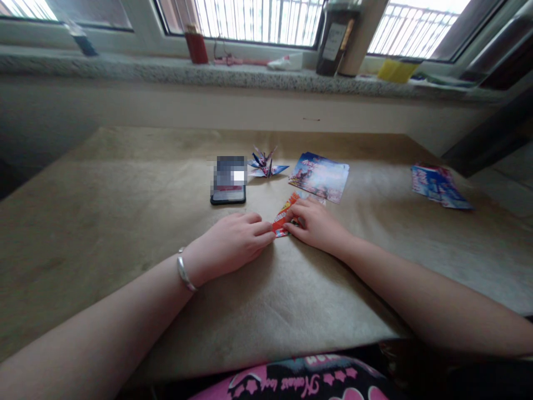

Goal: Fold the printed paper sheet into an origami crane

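A folded piece of orange printed paper (281,220) lies on the table between my two hands. My left hand (237,240), with a silver bangle on its wrist, comes in from the left and its closed fingertips hold the paper's left corner. Over the paper's right part bends my right hand (313,221), thumb and forefinger pinched together on it and hiding much of it. Just beyond stands a folded paper crane (267,164) in blue, white and pink. A phone (228,194) with a partly blurred screen lies to its left.
Right of the crane is a stack of blue and pink printed sheets (320,175). More printed sheets (439,186) lie at the far right of the table (125,233). Behind it, the windowsill (145,69) carries a red container (196,45), a dark jar (333,41) and a yellow item (397,70).
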